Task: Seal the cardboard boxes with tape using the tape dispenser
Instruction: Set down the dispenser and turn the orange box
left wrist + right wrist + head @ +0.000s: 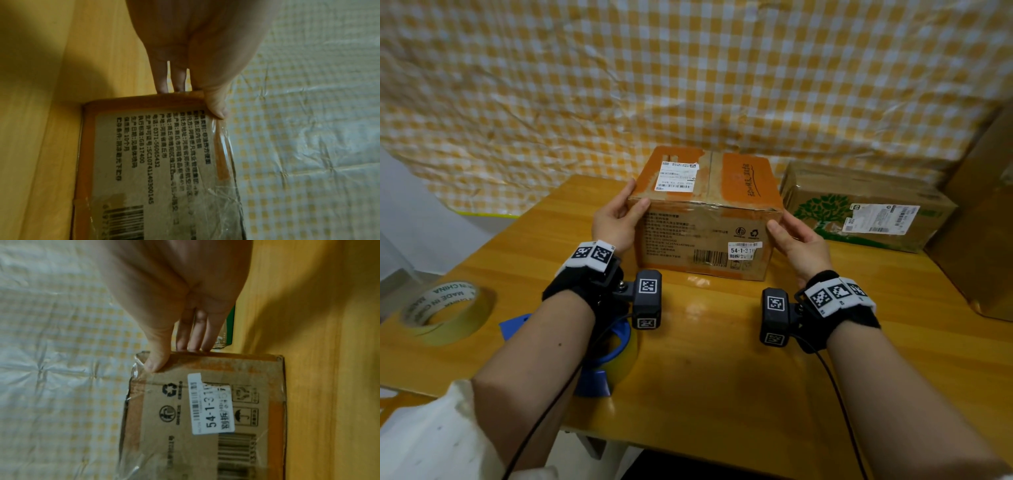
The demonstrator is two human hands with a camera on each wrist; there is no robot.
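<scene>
1. My left hand (616,219) and right hand (803,245) are apart, one clamped on each end of the orange cardboard box (705,209): thumbs on the near face by the top corners, fingers straight along the end walls
2. The box sits flat on the counter (722,359), in the middle and towards the far side; I judge I hold it this way to square it up in front of me before any taping
3. Its top flaps lie shut, with a seam running near to far; glossy old tape wrinkles along the near top edge, so the new strip needs a firm press there
4. The blue tape dispenser (606,356) rests on the counter near me, partly under my left forearm, within easy reach once a hand lets go
5. A spare tape roll (445,311) lies at the near left
6. A second box (866,209), printed with a green tree, waits just to the right; another brown box (979,219) stands at the far right edge
</scene>
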